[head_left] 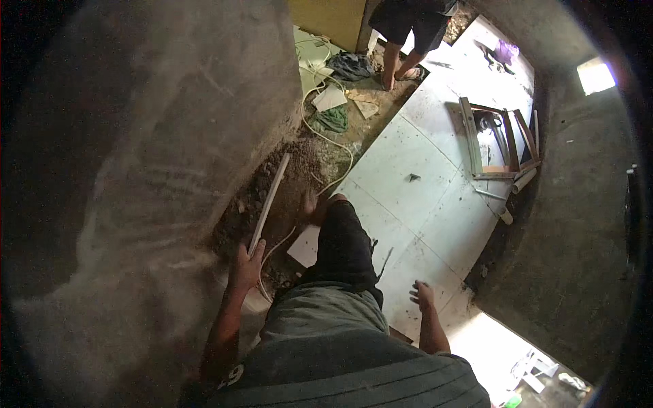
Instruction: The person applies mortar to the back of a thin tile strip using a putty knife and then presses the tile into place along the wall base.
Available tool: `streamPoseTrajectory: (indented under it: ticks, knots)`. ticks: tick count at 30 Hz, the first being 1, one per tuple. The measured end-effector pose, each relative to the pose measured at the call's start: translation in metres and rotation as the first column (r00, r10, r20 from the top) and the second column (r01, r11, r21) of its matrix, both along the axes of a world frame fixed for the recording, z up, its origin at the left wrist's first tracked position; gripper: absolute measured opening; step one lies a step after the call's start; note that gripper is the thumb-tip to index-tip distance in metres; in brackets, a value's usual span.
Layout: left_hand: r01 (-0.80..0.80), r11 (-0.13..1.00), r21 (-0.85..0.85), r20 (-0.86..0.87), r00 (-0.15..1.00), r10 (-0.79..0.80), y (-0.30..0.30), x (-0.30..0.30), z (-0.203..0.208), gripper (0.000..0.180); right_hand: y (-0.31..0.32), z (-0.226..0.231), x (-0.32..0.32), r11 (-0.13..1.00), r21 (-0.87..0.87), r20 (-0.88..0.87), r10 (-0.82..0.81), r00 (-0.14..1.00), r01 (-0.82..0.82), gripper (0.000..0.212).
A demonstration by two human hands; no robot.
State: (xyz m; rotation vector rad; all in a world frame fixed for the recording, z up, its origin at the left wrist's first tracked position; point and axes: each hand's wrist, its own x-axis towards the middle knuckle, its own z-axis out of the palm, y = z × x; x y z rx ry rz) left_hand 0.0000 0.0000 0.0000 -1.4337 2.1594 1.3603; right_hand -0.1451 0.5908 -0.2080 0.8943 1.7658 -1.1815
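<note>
My left hand [245,268] is closed around the lower end of a long, thin, pale straight bar [270,202]. The bar slants up and away over a strip of dark loose soil [299,156] beside the rough grey wall. My right hand [422,295] hangs on the other side of my body above large white floor tiles [415,197]. Its fingers are apart and hold nothing. Between the hands, one of my legs in dark shorts is forward, with the foot at the tile edge. A loose white tile piece [305,247] lies beside that leg.
A pale cable [349,163] winds across the soil. Green cloth [332,120], a dark bundle [351,66] and tile scraps [329,98] lie farther along. Another person [411,30] stands bent at the far end. A wooden frame [471,139] rests on the tiles by the right wall.
</note>
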Motion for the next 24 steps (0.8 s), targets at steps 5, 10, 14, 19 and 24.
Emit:
streamPoseTrajectory:
  ticks: [5, 10, 14, 19, 24]
  knots:
    - [0.123, 0.976, -0.179, 0.131, 0.986, -0.1, -0.114, -0.171, -0.003, 0.068, -0.144, -0.066, -0.167, 0.999, -0.002, -0.041, -0.048, 0.998, 0.048, 0.029]
    - [0.291, 0.954, -0.072, 0.062, 0.956, -0.287, -0.157, -0.367, -0.002, 0.059, -0.308, -0.043, -0.437, 0.898, 0.142, -0.54, 0.424, 0.728, -0.417, 0.03]
    - [0.312, 0.948, -0.067, -0.124, 0.94, -0.318, -0.186, -0.472, 0.058, 0.047, -0.538, 0.154, -0.521, 0.729, -0.518, -0.461, 0.202, 0.864, -0.447, 0.054]
    - [0.429, 0.894, -0.13, -0.409, 0.798, -0.443, -0.188, -0.631, 0.081, 0.036, -0.638, 0.283, -0.602, 0.622, -0.559, -0.627, 0.116, 0.77, -0.549, 0.064]
    - [0.395, 0.896, -0.204, -0.613, 0.662, -0.432, -0.212, -0.767, 0.07, 0.042, -0.675, 0.311, -0.726, 0.723, -0.437, -0.732, 0.06, 0.679, -0.535, 0.06]
